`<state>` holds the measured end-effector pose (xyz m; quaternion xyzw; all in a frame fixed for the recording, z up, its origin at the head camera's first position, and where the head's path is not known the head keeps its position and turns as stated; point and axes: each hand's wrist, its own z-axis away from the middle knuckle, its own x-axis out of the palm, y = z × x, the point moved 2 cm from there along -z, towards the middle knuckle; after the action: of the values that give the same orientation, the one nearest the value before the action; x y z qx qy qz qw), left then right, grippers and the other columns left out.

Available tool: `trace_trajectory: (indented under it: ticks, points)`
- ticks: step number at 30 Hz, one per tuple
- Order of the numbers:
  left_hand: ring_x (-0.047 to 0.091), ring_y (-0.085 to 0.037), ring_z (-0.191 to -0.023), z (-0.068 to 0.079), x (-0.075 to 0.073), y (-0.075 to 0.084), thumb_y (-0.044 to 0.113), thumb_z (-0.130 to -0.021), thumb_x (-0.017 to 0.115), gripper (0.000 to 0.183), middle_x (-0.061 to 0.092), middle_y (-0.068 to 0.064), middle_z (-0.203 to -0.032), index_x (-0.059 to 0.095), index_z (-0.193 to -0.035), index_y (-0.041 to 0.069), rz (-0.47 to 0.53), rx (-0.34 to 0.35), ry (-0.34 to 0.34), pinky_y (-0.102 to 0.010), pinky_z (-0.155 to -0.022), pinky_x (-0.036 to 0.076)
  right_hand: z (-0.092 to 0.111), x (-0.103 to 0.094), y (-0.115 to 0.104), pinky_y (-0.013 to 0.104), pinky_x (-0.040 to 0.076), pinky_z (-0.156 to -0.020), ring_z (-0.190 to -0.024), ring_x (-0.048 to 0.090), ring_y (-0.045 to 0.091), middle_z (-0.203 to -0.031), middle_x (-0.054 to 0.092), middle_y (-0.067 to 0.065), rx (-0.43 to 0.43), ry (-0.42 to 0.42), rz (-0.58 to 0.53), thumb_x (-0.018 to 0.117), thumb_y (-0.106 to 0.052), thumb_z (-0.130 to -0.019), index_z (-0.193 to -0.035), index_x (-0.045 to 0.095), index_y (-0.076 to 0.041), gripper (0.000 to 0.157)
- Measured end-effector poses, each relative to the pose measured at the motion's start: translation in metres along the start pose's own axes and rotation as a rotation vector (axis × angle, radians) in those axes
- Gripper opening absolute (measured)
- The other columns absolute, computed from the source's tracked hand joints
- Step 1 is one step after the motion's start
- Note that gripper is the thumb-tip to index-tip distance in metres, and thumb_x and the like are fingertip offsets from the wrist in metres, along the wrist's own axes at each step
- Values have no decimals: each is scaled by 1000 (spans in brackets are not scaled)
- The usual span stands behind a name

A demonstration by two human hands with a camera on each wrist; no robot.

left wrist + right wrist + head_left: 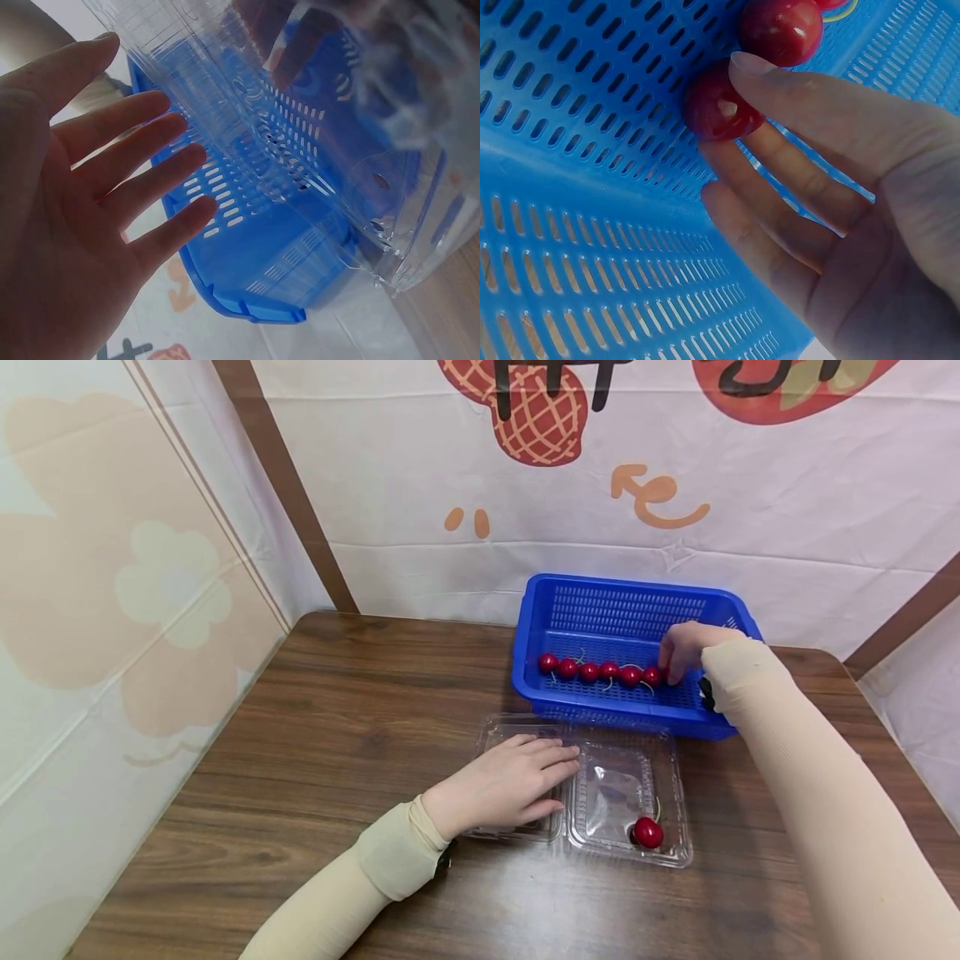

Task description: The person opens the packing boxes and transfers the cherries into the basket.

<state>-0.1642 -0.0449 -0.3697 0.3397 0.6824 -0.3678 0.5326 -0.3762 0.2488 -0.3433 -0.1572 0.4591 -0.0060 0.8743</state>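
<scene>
My right hand (686, 647) reaches into the blue plastic basket (633, 718). In the right wrist view its thumb and fingers pinch a dark red cherry (709, 109) at the right end of a row. Several more red cherries (588, 672), some with green stems, line the basket floor to the left. My left hand (506, 785) lies over the left half of a clear plastic clamshell box (611, 793), fingers straight and spread. One cherry (648, 832) with its stem up sits in the near right corner of the box's right half.
The basket stands at the back of the brown wooden table (322, 718), just behind the clamshell box. A white printed cloth (420, 468) hangs behind the table, and another cloth (97, 568) hangs along the left side.
</scene>
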Motion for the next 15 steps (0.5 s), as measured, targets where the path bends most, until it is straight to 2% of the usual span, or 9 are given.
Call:
trace_trajectory:
  ticks: [8,15]
  points:
    - [50,-21,-128,0,1,0,43,-94,51,51,53,-3,-139,53,-135,12,-2,2,-1,-38,-107,39,1,1,-1,53,50,-89,-96,61,30,-107,64,17,-18,-32,-51,75,-9,-78,-107,65,-1,32]
    - [50,-21,-127,0,2,0,43,-94,52,51,53,-3,-139,53,-135,12,-1,1,1,-38,-107,39,4,2,-3,58,47,-93,-101,60,35,-109,64,19,10,-62,-101,73,-6,-79,-112,62,1,35]
